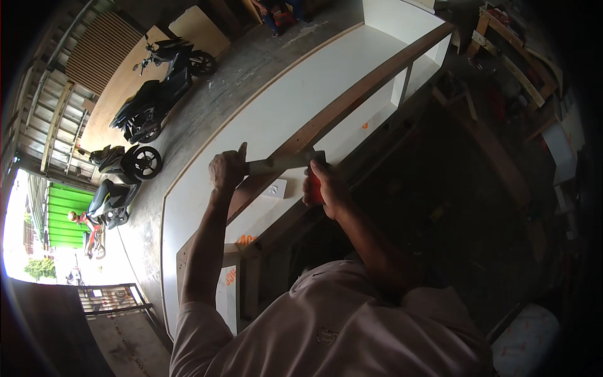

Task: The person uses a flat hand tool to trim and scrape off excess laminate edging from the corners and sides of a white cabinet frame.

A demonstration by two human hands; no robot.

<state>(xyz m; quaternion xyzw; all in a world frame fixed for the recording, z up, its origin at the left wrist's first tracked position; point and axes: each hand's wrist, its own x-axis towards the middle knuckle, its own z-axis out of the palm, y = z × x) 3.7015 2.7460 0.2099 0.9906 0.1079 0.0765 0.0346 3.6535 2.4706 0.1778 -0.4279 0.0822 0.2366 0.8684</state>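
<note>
Both hands are on a tool with a flat grey blade (262,166) and a red handle (315,187); the blade is blurred. My right hand (330,191) wraps round the red handle. At the blade's other end my left hand (228,169) is closed, thumb up. The blade lies across a long brown wooden strip (352,100) that runs along a white-panelled cabinet frame (282,81). Just below the blade sits a small white piece (275,188) with a dark mark, on the panel inside the frame.
Several motorbikes (154,94) are parked on the concrete floor (232,78) at left, near a green metal panel (69,213). Another person (276,16) is at the far top. Wooden frames and scrap timber (515,56) stand at right, in shadow.
</note>
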